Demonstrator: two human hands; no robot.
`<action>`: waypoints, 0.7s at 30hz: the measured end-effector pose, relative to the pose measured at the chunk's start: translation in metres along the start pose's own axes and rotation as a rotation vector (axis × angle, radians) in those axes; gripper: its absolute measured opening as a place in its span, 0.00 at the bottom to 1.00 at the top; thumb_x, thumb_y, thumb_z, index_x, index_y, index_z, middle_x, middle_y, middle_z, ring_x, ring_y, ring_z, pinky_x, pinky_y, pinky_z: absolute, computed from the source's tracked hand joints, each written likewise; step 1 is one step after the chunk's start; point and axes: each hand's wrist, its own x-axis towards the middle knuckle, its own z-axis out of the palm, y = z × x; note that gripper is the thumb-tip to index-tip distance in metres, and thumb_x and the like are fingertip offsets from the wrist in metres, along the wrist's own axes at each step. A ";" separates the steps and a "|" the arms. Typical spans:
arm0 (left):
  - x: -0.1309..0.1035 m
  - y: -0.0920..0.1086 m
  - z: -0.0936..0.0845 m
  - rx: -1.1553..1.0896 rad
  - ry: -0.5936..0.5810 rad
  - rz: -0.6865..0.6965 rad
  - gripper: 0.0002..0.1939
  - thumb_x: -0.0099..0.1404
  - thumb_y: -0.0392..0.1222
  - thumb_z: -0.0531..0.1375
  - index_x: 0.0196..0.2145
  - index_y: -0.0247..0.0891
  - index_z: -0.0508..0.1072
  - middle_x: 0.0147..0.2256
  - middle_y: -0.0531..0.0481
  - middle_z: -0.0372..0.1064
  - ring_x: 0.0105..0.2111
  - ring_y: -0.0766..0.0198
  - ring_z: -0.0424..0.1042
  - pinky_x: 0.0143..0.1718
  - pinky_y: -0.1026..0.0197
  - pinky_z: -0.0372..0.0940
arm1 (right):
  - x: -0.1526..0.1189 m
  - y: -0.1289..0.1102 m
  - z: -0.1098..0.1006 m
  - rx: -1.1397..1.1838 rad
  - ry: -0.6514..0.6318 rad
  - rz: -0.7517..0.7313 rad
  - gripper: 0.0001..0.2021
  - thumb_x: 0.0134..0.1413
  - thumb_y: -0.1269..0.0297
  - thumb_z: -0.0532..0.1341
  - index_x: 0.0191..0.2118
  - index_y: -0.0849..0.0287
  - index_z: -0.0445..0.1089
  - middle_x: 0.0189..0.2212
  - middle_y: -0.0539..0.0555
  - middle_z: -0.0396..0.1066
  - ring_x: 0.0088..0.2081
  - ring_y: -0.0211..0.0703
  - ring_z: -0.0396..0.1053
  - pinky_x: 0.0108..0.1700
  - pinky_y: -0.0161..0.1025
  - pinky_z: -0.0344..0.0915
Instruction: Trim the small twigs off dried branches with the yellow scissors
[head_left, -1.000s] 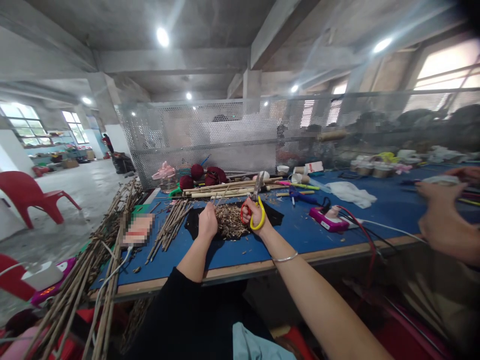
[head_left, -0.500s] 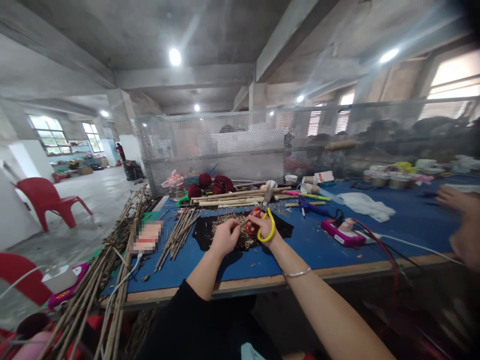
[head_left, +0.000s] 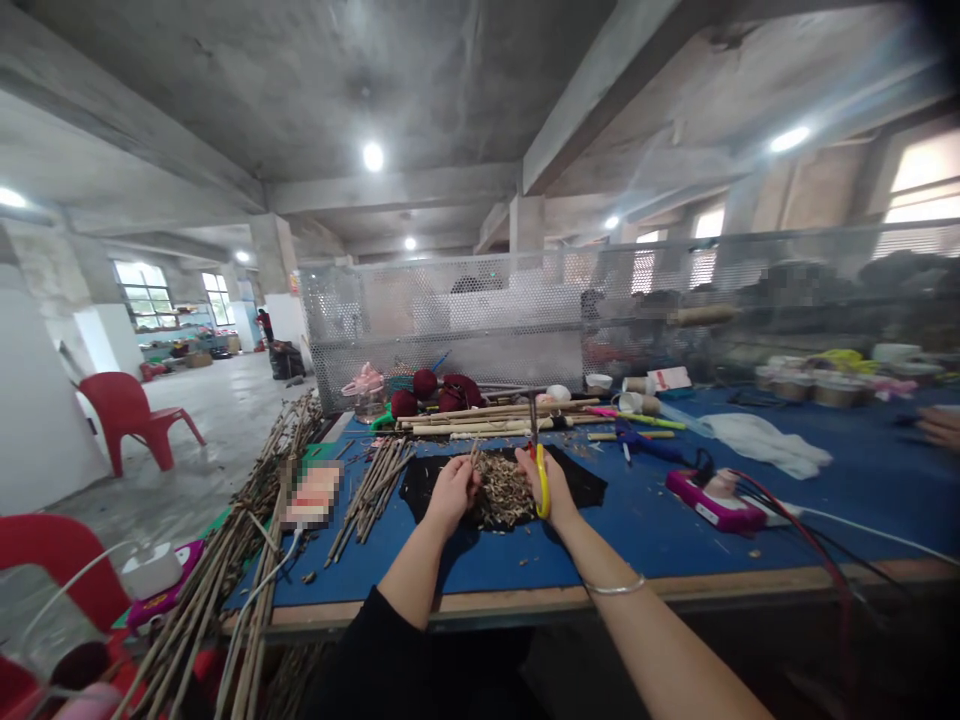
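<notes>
My right hand (head_left: 553, 482) grips a pair of scissors (head_left: 542, 482) with yellow and red handles, the blades pointing away from me. Opposite it, the fingers of my left hand (head_left: 453, 490) are pinched on a thin brown twig (head_left: 475, 452), of which only a short end shows. Between both hands a heap of short cut twig pieces (head_left: 504, 492) lies on a black cloth (head_left: 589, 490). Left of the cloth, several longer sticks (head_left: 373, 490) rest in a loose bundle on the blue table (head_left: 630, 545).
Long twigs (head_left: 217, 560) lean across the table's left edge, beside a phone (head_left: 313, 495) on a white cable. Behind the cloth are pale rods (head_left: 480, 425) and dark red balls (head_left: 425, 384). A purple power strip (head_left: 709, 503) with cables sits to the right. A co-worker's hand (head_left: 941, 428) shows far right.
My hands have moved apart, uncovering more of the twig heap between them. The scissors have turned more upright. The whole view has shifted slightly, so the table appears lower and further right.
</notes>
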 end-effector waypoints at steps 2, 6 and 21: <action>-0.001 0.000 -0.003 -0.058 -0.018 -0.015 0.18 0.54 0.53 0.56 0.36 0.36 0.64 0.22 0.57 0.60 0.15 0.76 0.51 0.13 0.72 0.44 | -0.001 0.003 -0.002 -0.236 0.038 -0.123 0.19 0.34 0.47 0.64 0.22 0.57 0.60 0.16 0.46 0.59 0.20 0.34 0.54 0.22 0.32 0.53; -0.003 0.001 -0.005 -0.042 -0.019 0.008 0.22 0.51 0.53 0.58 0.38 0.34 0.66 0.26 0.52 0.66 0.17 0.76 0.57 0.16 0.72 0.50 | -0.003 0.009 -0.005 -0.512 -0.046 -0.149 0.16 0.37 0.49 0.62 0.26 0.57 0.64 0.20 0.48 0.64 0.23 0.38 0.60 0.27 0.34 0.56; -0.007 0.003 0.001 -0.124 -0.066 -0.090 0.18 0.47 0.45 0.64 0.36 0.33 0.71 0.27 0.50 0.70 0.23 0.71 0.68 0.25 0.68 0.64 | -0.004 0.010 -0.001 -0.631 -0.218 -0.202 0.23 0.38 0.52 0.64 0.39 0.61 0.63 0.34 0.56 0.67 0.36 0.44 0.64 0.39 0.39 0.59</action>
